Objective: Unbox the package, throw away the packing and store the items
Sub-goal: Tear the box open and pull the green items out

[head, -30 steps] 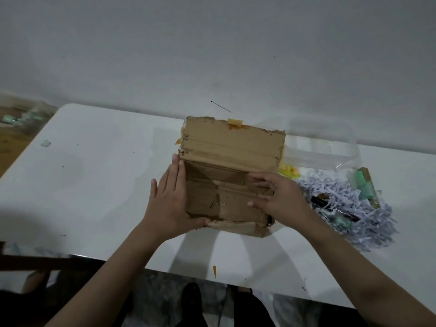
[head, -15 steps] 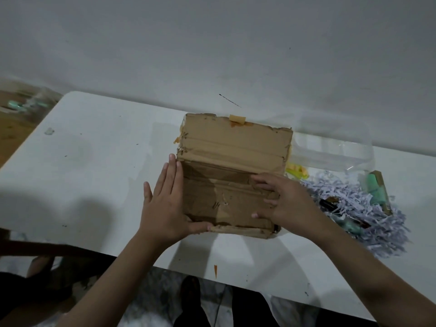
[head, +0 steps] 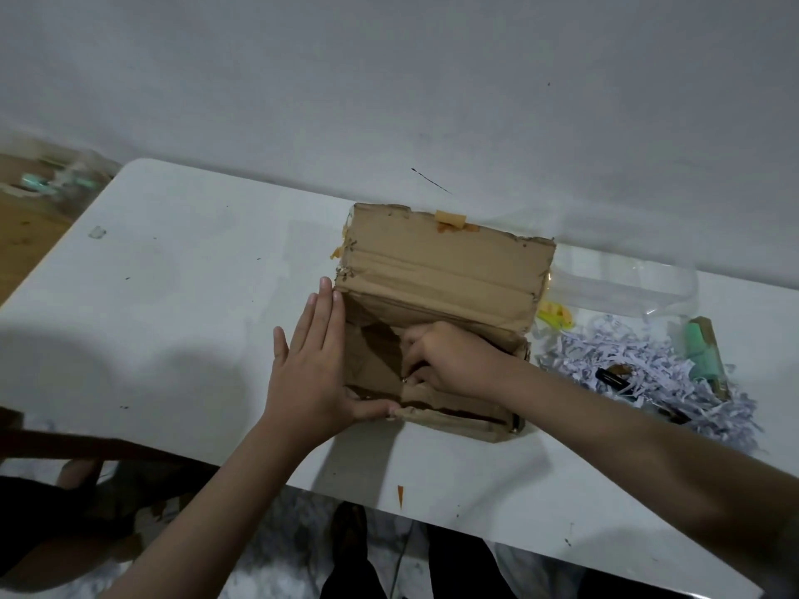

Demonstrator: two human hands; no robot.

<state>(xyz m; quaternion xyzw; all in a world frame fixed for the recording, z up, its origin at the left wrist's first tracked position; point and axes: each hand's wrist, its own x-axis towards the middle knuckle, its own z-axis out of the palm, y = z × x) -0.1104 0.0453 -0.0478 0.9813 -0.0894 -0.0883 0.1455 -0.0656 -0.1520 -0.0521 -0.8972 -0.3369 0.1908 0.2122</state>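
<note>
Bracing and digging into the cardboard box (head: 436, 304) at mid-worktop (head: 181, 296).

Left hand (head: 313, 365) flat on the left wall, grip wide, probably steadying; right hand (head: 449, 361) inside, grip curled, pinching something unclear. Worn, creased, lid up; shredded paper (head: 640, 373) heaped right.

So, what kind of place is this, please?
Probably a plain room at home or a small workroom: a white table against a bare wall, with a worn cardboard box and shredded paper.

Brown cardboard box (head: 436, 270), white table (head: 181, 296), pale lilac paper shreds (head: 614, 356).
</note>
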